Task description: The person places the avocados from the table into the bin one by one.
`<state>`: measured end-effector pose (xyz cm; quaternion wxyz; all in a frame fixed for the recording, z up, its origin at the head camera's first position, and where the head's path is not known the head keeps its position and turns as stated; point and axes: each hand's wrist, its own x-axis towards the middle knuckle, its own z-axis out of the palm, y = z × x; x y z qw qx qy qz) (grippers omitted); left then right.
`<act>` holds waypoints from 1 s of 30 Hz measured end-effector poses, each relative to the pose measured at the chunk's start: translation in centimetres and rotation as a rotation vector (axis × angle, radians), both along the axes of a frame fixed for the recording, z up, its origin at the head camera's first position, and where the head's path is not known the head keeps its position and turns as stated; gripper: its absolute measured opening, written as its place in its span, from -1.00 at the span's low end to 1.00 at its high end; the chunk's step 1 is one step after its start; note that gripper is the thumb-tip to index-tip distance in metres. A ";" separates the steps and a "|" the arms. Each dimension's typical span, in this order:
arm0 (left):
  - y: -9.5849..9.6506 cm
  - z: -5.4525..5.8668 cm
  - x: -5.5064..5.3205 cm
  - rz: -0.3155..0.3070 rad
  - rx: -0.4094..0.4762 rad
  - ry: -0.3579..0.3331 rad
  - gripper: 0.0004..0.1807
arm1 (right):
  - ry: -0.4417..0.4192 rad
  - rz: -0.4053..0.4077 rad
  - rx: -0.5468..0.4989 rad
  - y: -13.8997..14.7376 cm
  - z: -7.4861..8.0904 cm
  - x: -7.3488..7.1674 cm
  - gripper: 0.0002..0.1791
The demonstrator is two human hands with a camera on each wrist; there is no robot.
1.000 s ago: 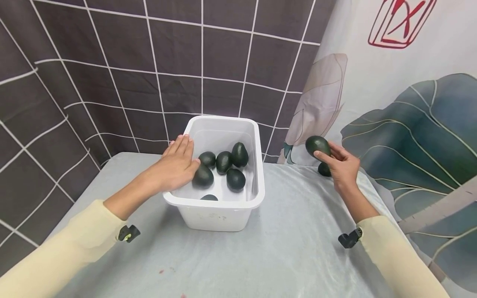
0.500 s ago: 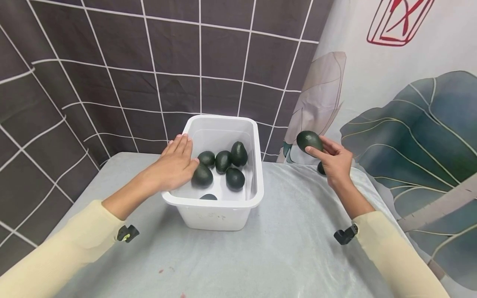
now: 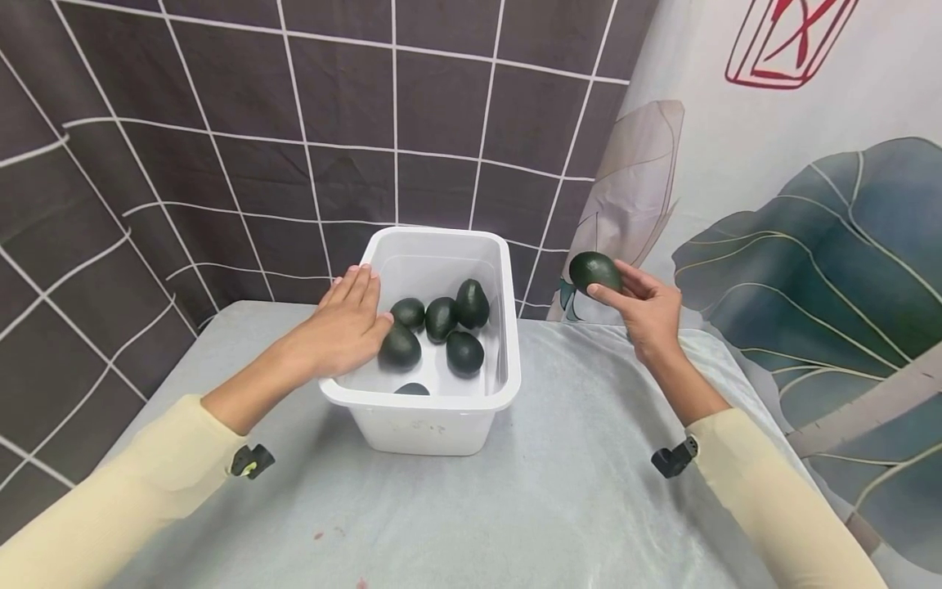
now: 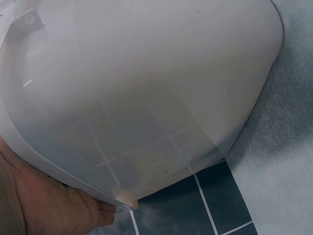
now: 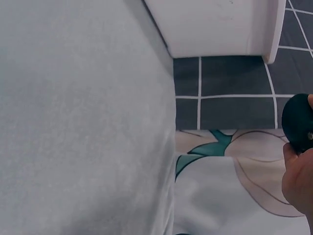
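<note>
My right hand (image 3: 648, 309) holds a dark green avocado (image 3: 594, 272) between thumb and fingers, raised above the right part of the table. In the right wrist view the same avocado (image 5: 297, 122) shows at the right edge. With fingers straight, my left hand (image 3: 346, 319) rests on the left rim of a white plastic tub (image 3: 434, 425). The left wrist view has that hand (image 4: 58, 205) at the lower left, against the tub's rim. Several avocados lie inside the tub, among them one avocado (image 3: 465, 353) near the right wall. Another avocado (image 3: 412, 389) is mostly hidden by the front rim.
A pale grey cloth (image 3: 574, 491) covers the table under the tub. Behind it hangs a dark curtain with white grid lines (image 3: 353, 98). On the right is a white curtain with a large leaf print (image 3: 824, 270).
My right hand has moved left and slightly up with the avocado. A second avocado behind that hand on the table has gone out of sight in the head view. My left hand stays put.
</note>
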<state>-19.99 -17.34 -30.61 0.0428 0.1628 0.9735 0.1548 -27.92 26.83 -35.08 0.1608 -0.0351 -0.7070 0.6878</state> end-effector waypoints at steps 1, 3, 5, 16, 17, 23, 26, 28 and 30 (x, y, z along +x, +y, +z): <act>0.0 0.0 0.0 0.000 0.000 -0.001 -0.15 | -0.004 0.004 0.002 -0.1 0.1 0.0 -0.23; 0.0 0.0 0.0 0.001 -0.001 -0.002 -0.15 | -0.017 0.008 0.015 -0.3 0.4 0.0 -0.23; 0.0 0.0 -0.1 0.001 0.000 -0.003 -0.15 | -0.036 0.009 0.030 -0.6 0.6 0.0 -0.21; 0.0 0.1 0.0 0.000 0.006 -0.017 -0.15 | 0.004 0.011 0.108 -2.0 1.6 -0.2 -0.25; 0.0 0.1 0.0 0.000 0.005 -0.017 -0.15 | 0.006 0.013 0.113 -2.1 1.6 -0.2 -0.25; 0.0 0.1 -0.1 0.000 0.000 -0.011 -0.15 | 0.022 0.034 0.125 -3.1 2.0 -0.3 -0.26; 0.0 0.1 0.0 -0.002 0.003 -0.010 -0.16 | 0.043 0.045 0.134 -3.6 2.3 -0.4 -0.28; 0.0 0.1 0.0 -0.003 0.002 -0.011 -0.16 | 0.058 0.053 0.146 -4.0 2.4 -0.4 -0.29; 0.0 0.1 0.0 -0.004 -0.001 -0.010 -0.16 | 0.068 0.061 0.154 -4.4 2.6 -0.4 -0.31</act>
